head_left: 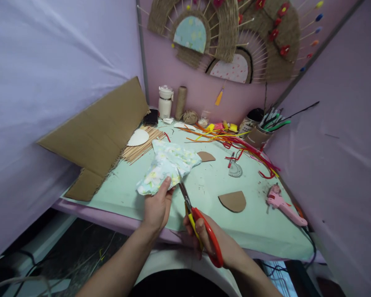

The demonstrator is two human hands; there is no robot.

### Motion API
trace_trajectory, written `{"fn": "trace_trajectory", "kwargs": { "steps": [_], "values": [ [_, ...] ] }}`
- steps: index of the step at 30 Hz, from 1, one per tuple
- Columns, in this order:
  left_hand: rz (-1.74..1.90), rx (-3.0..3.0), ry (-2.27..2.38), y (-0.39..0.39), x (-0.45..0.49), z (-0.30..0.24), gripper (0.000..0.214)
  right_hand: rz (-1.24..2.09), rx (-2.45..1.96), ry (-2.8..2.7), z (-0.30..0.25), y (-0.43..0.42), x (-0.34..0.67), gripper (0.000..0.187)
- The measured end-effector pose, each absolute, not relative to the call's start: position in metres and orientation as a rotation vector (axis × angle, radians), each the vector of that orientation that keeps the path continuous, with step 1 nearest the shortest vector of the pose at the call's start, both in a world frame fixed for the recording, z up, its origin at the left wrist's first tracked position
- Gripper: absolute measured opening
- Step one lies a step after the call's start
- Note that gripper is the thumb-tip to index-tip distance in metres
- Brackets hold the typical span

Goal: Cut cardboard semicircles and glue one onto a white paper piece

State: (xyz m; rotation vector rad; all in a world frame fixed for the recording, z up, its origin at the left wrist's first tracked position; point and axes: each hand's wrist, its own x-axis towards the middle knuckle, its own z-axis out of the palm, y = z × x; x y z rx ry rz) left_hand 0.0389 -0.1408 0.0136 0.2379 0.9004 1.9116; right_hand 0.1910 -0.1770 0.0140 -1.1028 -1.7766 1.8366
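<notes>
Red scissors (187, 200) at fabric (168, 163) edge

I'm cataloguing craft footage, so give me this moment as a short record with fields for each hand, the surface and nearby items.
left: left hand pinches pale floral fabric piece at its near edge
right: right hand holds red-and-yellow-handled scissors, blade tips at that fabric's edge
surface: mint-green table mat
nearby: brown half-round cardboard piece; pink glue gun; clear plastic protractor
</notes>
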Motion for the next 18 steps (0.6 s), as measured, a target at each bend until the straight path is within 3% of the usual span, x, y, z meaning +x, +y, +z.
{"fn": "trace_trajectory", "kwargs": {
  "steps": [7, 10, 14, 18],
  "values": [
    [1.911, 0.312, 0.939, -0.141, 0.033, 0.003, 0.062, 1.891, -1.137, -1.79, 0.023, -0.177, 0.191, 0.07],
    [1.899, 0.333, 0.982, -0.143, 0.027, 0.0, 0.066, 1.812, -1.245, -1.86, 0.023, -0.176, 0.199, 0.058],
    [1.817, 0.339, 1.092, -0.152, 0.013, -0.005, 0.066, 1.569, -1.496, -1.993, 0.024, -0.164, 0.226, 0.028],
    [1.742, 0.312, 1.069, -0.166, -0.001, -0.01, 0.066, 1.061, -1.901, -2.141, 0.022, -0.152, 0.257, 0.032]
  ]
}}
